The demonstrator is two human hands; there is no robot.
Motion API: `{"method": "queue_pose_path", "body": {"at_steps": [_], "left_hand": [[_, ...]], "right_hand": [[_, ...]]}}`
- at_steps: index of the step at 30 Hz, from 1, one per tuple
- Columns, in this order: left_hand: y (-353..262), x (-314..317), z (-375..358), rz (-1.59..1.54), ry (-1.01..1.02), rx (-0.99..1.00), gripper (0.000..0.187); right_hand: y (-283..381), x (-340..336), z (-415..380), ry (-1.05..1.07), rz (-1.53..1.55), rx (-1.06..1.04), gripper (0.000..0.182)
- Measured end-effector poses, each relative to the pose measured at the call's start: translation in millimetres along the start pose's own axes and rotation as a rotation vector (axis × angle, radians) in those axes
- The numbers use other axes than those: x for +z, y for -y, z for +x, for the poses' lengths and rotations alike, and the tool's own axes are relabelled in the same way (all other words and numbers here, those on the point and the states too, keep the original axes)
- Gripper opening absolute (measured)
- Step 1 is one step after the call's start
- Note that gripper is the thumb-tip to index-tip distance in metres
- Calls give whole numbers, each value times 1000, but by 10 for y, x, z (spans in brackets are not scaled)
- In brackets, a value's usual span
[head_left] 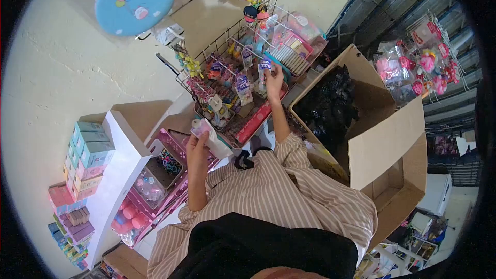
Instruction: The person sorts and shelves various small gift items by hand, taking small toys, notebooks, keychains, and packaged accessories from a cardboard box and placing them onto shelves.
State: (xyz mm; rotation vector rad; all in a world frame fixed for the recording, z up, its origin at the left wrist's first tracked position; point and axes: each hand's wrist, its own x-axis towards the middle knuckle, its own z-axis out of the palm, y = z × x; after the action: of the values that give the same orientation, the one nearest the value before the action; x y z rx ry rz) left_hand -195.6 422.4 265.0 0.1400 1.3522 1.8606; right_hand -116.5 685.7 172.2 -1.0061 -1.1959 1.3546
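Observation:
My left hand (197, 150) is closed on a white packet (219, 142) with a pinkish end, low in front of the baskets. My right hand (274, 83) pinches a small clear packet with a purple-and-white label (265, 66). It is held up over a wire basket (227, 46) filled with small packaged trinkets. Similar purple-labelled packets (243, 87) hang beside it. Below my right hand lies a red package (253, 124) along the basket's front. What the packets contain is too small to make out.
On the right stands an open cardboard box (377, 144) with black plastic (328, 106) inside. A pink tray (155, 209) with small bins sits at left, beside a white shelf (119, 175) and stacked small boxes (95, 152). A round blue lid-like disc (135, 1) hangs upper left.

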Motion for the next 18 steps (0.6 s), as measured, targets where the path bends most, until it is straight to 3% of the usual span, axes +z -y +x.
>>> {"method": "queue_pose_path", "body": {"at_steps": [4,7,11,16,18], "left_hand": [[24,15,205,16,43,1,23],[26,95,335,54,29,-40,23],[50,248,398,12,22,14,22],[23,288,444,44,-26,-34,23],[41,221,486,76,-4,-37,24]], "right_hand": [[-177,26,83,-61,-7,-119,21],[-195,29,106,-39,73,-55,23],[-274,32,140,-45,-32,-190,18],[-413,92,145,-112,-37,-179,20],[-322,115,122,-175,-207,-381,20]]}}
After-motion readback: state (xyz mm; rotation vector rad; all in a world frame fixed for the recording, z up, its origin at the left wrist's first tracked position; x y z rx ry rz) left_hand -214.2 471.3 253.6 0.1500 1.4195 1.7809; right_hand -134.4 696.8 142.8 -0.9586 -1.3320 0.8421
